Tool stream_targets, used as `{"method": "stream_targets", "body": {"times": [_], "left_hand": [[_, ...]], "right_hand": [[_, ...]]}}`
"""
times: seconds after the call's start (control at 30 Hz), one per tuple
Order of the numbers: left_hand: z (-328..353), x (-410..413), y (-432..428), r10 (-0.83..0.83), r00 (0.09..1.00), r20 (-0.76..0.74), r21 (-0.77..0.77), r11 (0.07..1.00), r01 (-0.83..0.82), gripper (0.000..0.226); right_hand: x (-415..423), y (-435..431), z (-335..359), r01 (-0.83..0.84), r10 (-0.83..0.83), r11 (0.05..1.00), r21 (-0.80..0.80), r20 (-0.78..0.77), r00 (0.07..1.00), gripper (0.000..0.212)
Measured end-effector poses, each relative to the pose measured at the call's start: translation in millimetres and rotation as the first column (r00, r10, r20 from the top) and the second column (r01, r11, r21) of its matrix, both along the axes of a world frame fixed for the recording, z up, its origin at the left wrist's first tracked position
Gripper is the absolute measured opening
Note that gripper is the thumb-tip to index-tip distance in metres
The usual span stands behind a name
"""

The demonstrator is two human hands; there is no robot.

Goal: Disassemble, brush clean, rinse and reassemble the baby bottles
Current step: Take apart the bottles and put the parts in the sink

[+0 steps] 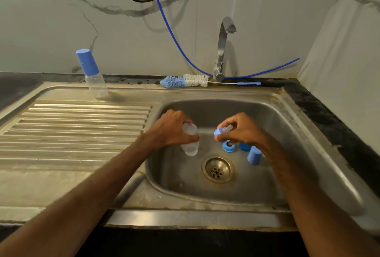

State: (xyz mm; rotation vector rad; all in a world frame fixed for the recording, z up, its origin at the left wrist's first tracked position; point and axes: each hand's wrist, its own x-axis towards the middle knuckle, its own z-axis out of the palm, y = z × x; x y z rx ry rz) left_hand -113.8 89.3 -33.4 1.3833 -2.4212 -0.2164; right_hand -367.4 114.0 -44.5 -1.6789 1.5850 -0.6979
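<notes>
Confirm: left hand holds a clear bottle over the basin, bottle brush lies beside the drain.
No: the head view shows the bottle brush behind the basin, by the tap. The left hand does hold the clear bottle over the basin.

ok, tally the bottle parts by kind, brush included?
Clear bottles: 2 (capped bottle, bare bottle in left hand)
Blue caps: 2 (fitted cap, loose cap)
Collar rings: 2 (held ring in right hand, loose ring)
Nipples: 1
Brushes: 1
Half-hidden blue piece: 1
Total: 9
</notes>
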Motion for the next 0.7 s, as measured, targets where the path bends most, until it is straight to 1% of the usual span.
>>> {"method": "stream_targets", "body": {"times": [0.1,0.17,0.33,0.47,0.7], "left_hand": [[-3,-4,8,0.068,0.975,0.214,0.054,0.995,-0.081,0.061],[-5,-5,12,0.106,0.95,0.294,0.087,0.987,-0.137,0.067],[-15,-10,18,0.17,0.934,0.315,0.156,0.961,-0.228,0.076],[-20,-14,20,0.177,0.926,0.334,0.198,0.947,-0.252,0.079],[-24,-14,20,0.181,0.91,0.373,0.223,0.935,-0.277,0.079]], "right_hand": [[3,0,-4,-0.043,0.042,0.999,-0.016,-0.1,0.994,0.034],[5,0,-3,-0.061,0.057,0.998,-0.028,-0.12,0.991,0.034],[9,1,-1,-0.085,0.081,0.996,-0.027,-0.147,0.986,0.036],[9,1,-1,-0.077,0.073,0.997,-0.024,-0.157,0.985,0.037],[11,2,0,-0.089,0.086,0.996,-0.012,-0.168,0.982,0.037]]}}
